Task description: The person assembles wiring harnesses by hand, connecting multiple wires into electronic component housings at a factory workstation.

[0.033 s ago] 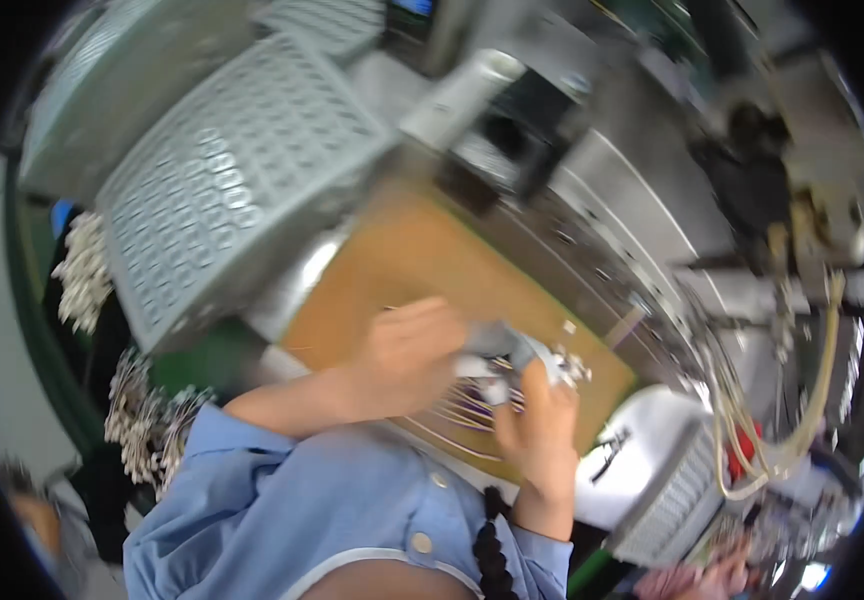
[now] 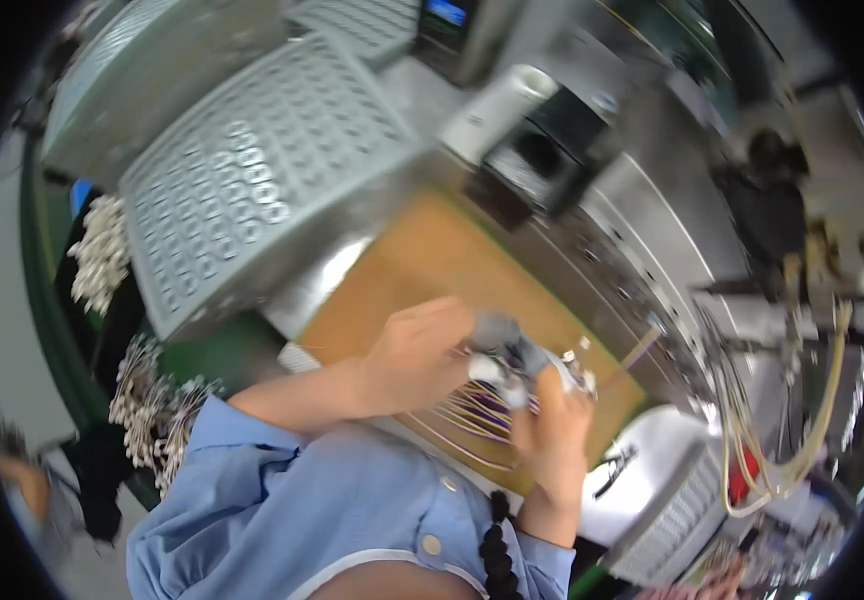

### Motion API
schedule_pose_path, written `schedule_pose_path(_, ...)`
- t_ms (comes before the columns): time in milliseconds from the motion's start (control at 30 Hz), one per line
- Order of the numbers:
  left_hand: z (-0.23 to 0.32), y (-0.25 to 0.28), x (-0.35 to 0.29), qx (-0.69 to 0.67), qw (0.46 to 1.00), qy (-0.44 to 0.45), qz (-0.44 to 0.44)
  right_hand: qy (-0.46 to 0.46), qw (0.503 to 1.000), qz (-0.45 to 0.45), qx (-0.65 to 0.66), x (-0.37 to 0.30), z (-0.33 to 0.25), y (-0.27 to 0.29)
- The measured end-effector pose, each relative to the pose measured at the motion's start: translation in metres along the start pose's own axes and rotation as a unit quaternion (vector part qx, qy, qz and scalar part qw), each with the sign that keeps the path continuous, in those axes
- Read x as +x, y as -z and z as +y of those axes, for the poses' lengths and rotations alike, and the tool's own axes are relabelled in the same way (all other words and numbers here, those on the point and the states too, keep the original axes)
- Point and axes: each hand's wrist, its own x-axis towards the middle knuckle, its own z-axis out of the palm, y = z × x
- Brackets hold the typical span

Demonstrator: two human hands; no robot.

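Over the orange-brown work board, my left hand [image 2: 417, 355] is closed, its grey-covered fingertips meeting those of the other hand. What it pinches is hidden and blurred. My right hand [image 2: 557, 435] is closed on a bundle of thin wires [image 2: 472, 412], with white covering on the thumb and grey on a finger. The wires are white, yellowish and purple, and trail to the lower left beneath both hands. Small white connectors [image 2: 580, 372] show just beyond the right fingers.
A grey tray with rows of pockets [image 2: 252, 190] stands at the upper left. Beyond the board [image 2: 422, 250] sits a black and silver device [image 2: 537, 155]. White connector bundles [image 2: 102, 255] hang at far left. A white dish [image 2: 652, 450] holds a black tool [image 2: 614, 470]. Cables [image 2: 732, 420] hang at right.
The whole view has shifted slightly, so the surroundings appear a little further right and mostly lower. Both hands stay together at the wires, with only slight finger movement.
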Motion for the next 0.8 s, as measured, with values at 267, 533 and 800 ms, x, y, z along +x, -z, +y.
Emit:
schedule_pose_path(267,-0.126,0.249,0.026,0.741,0.661,0.100,0.057,-0.078,0.900,-0.024,0.428,0.022,0.029,0.005)
schedule_pose_path(533,-0.167,0.307,0.035,0.542,0.796,0.260,0.069,-0.028,0.868,-0.043,0.493,0.030,0.046,0.002)
schedule_pose_path(800,-0.004,0.066,0.045,0.041,0.991,0.005,-0.127,-0.056,0.987,0.080,0.126,0.028,0.040,0.009)
